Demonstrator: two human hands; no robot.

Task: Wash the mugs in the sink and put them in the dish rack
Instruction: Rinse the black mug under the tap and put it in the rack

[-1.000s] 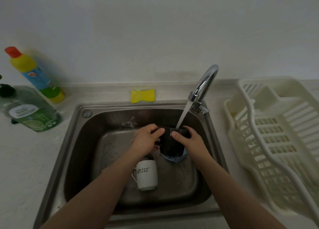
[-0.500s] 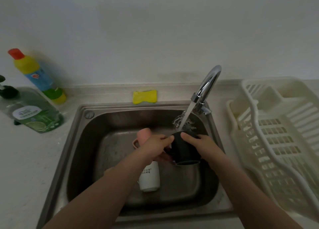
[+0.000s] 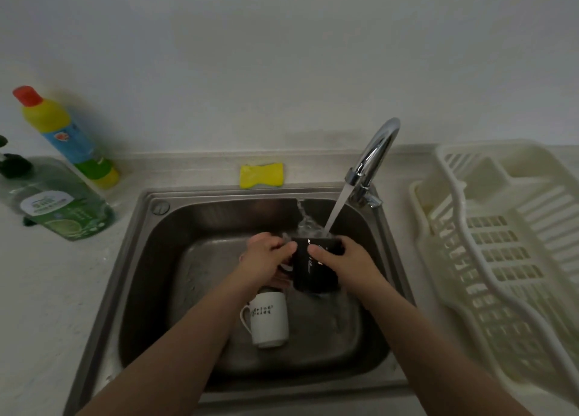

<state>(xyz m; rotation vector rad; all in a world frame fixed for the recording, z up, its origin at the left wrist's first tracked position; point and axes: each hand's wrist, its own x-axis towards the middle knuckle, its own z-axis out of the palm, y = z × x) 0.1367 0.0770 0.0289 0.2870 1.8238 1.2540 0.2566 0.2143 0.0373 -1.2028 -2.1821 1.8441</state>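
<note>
Two bottles stand at the left end of the counter [image 3: 56, 290]: a clear green soap bottle [image 3: 59, 208] with a dark pump near the left edge, and behind it, against the wall, a yellow bottle with a red cap [image 3: 67, 136]. One yellow sponge [image 3: 261, 175] lies on the counter at the back rim of the sink.

One steel sink [image 3: 138, 259] is set into the counter. Two mugs are visible in it. A white mug [image 3: 271, 320] with dark lettering rests on the sink floor toward the front, handle to the left. A black mug [image 3: 315, 270] is held above the floor in the back right part of the basin, under the running stream.

The left hand [image 3: 266, 259] grips the black mug at its left side, where the handle sits, thumb curled over the top. The right hand [image 3: 341, 259] grasps the mug's right side, thumb pressed on the front face and fingers wrapped behind.

One chrome tap [image 3: 376, 152] rises from the back right corner of the sink. Water falls from it onto the black mug's top and splashes leftward.

One cream plastic dish rack [image 3: 501, 243] sits on the counter just right of the sink; no mug is seen in it.

The counter is pale and speckled. The wall behind is plain and light grey. The lighting is dim.
</note>
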